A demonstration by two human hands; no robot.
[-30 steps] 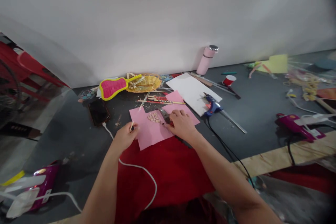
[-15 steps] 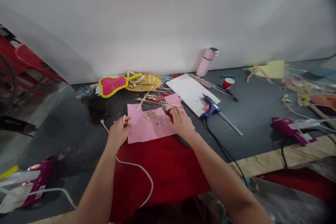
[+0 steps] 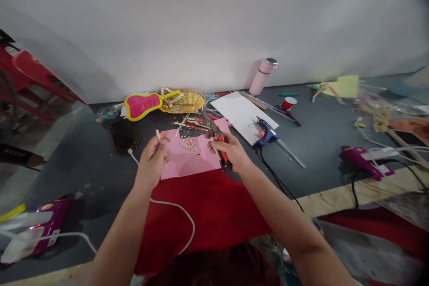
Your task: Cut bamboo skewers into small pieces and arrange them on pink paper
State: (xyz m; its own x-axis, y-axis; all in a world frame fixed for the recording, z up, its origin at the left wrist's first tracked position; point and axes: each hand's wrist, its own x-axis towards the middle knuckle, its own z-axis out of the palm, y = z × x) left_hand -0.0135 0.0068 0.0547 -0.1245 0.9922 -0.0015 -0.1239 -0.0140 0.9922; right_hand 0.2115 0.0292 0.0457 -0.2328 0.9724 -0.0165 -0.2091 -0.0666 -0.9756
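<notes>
Between the fingers of my left hand (image 3: pixel 154 156) is a short pale stick (image 3: pixel 158 136), held upright at the left edge of a pink paper sheet (image 3: pixel 177 167). My right hand (image 3: pixel 231 149) grips red-handled pliers (image 3: pixel 217 134) over the sheet's right part, jaws pointing away from me. A pale stick also seems to lie along the pliers in that hand. Small pale pieces (image 3: pixel 189 144) sit in a loose pile on the paper. Behind it lie several red and pale sticks (image 3: pixel 192 126).
Behind are a wicker basket (image 3: pixel 191 102), a pink-yellow paddle shape (image 3: pixel 143 106) and a pink bottle (image 3: pixel 263 77). A phone (image 3: pixel 123 136) lies left. White board (image 3: pixel 239 114), blue glue gun (image 3: pixel 268 134) and red spool (image 3: pixel 288 103) are right; power strips (image 3: pixel 50 223) sit at both sides.
My right hand has lifted the pliers off the paper and turned them upward. The small pieces are more spread out. My left hand has risen slightly with its stick.
</notes>
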